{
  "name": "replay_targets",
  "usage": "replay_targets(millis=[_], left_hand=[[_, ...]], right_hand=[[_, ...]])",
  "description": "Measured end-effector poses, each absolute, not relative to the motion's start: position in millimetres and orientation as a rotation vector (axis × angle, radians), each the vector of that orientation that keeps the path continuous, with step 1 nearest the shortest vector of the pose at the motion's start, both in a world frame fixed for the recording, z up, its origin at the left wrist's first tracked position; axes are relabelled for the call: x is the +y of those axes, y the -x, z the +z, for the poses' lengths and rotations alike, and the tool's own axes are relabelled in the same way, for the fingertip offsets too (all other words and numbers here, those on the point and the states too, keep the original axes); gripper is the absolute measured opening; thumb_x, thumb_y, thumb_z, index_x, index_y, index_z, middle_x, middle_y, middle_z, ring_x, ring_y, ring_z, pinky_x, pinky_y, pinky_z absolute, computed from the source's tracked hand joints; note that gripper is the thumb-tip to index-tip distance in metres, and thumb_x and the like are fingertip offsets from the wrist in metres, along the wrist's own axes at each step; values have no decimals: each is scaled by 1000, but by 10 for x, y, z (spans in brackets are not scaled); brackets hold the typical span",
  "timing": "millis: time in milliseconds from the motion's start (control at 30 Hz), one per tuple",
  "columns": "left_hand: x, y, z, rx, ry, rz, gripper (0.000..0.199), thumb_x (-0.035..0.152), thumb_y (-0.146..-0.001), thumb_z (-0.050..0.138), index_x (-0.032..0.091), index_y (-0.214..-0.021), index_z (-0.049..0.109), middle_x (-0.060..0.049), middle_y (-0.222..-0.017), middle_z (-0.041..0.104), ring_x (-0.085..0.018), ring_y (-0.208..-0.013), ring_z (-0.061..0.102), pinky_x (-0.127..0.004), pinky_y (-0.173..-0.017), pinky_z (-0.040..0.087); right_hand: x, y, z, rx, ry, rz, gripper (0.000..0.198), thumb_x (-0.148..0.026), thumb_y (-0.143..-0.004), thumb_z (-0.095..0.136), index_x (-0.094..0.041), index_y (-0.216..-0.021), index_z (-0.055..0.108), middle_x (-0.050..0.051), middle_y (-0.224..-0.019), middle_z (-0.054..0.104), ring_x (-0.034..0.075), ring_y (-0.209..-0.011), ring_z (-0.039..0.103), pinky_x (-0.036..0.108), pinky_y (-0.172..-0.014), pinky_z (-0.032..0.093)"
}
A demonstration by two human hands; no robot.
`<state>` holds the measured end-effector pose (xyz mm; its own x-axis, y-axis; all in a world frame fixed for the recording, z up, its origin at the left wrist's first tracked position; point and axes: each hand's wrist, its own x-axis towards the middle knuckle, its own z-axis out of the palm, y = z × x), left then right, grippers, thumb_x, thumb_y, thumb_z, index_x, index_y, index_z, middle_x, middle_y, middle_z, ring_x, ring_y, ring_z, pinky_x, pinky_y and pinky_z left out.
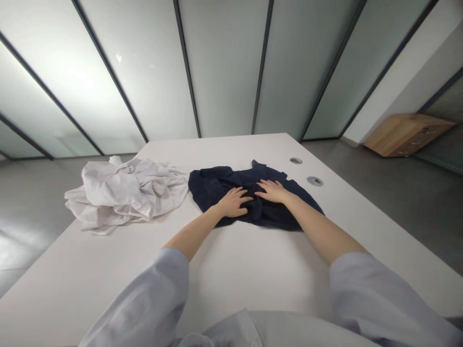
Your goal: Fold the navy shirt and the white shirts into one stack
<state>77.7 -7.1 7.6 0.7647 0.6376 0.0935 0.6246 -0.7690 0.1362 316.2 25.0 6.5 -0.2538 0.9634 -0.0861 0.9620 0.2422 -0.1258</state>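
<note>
A dark navy garment (278, 214) lies spread and wrinkled across the middle of the white table (249, 270); its exact kind is hard to make out. On its left-centre part rests my left hand (234, 202), palm down with the fingers spread. My right hand (273, 191) lies flat on the same cloth a little further right, fingers stretched out and pointing left. Neither hand grips the fabric. Left of the navy garment, a crumpled pile of white cloth (133, 190) sits at the table's left edge, part of it hanging over.
Two round grommets, a far one (295, 160) and a nearer one (315, 181), are set in the tabletop at the right. Frosted glass panels (224, 67) stand behind the table. A wooden cabinet (405, 135) is on the floor at the far right.
</note>
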Motion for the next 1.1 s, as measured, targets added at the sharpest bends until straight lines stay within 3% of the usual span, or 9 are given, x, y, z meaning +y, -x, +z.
replay_targets(millis=[167,333,433,500,600,700,800,967,1100], left_hand=[[323,-381,257,1489,-2813,226,60,35,-81,58,26,-140,50,-8,-154,37,-32,-144,25,-48,-117,19],[439,-153,522,2187,-2503,314,45,33,-83,55,17,-126,57,-17,-133,55,-36,-128,45,-50,-105,34],[327,-213,548,2135,-2354,181,38,40,-89,44,18,-114,61,-16,-114,65,-33,-111,59,-46,-94,44],[213,-317,486,2087,-2277,136,45,48,-91,38,17,-116,60,-16,-113,66,-33,-108,61,-44,-88,47],[71,-482,316,2066,-2240,179,68,66,-87,36,14,-129,53,-20,-127,59,-36,-119,53,-45,-92,46],[59,-561,121,2003,-2360,201,86,75,-83,38,13,-143,41,-21,-143,47,-39,-133,40,-52,-106,34],[206,-511,-12,1873,-2495,190,84,74,-85,35,17,-148,36,-16,-153,37,-36,-143,27,-50,-116,18],[563,-305,72,2000,-2440,175,78,74,-85,36,21,-141,46,-13,-153,38,-33,-142,28,-49,-116,19],[719,-258,337,2316,-2328,165,72,64,-81,56,19,-137,49,-19,-150,39,-39,-139,30,-55,-111,25]], right_hand=[[115,-3227,42,-2320,2057,95,68,-67,-91,36,-23,-140,51,16,-149,44,37,-132,44,58,-107,30],[67,-3020,183,-2293,2163,-20,67,-69,-88,43,-13,-114,70,23,-119,65,40,-112,58,56,-97,37],[118,-2955,311,-2423,2006,115,56,-65,-88,47,-19,-101,75,17,-104,72,34,-102,64,46,-94,43],[174,-2959,350,-2542,1762,167,46,-58,-90,49,-23,-105,74,11,-106,73,30,-104,65,41,-95,44],[240,-2990,280,-2627,1469,115,47,-50,-89,55,-24,-126,65,9,-130,64,28,-122,56,39,-106,39],[234,-2997,112,-2587,1560,143,58,-50,-90,54,-20,-139,53,13,-149,45,30,-138,40,45,-113,30],[174,-2956,-5,-2459,1830,226,61,-54,-95,42,-23,-147,42,10,-159,28,33,-145,24,56,-115,21],[71,-2787,57,-2077,2318,338,72,-64,-95,25,-23,-154,27,13,-162,14,43,-145,13,72,-108,15],[5,-2683,269,-2117,2395,415,81,-70,-91,29,-17,-152,32,20,-159,22,48,-140,25,71,-104,26]])
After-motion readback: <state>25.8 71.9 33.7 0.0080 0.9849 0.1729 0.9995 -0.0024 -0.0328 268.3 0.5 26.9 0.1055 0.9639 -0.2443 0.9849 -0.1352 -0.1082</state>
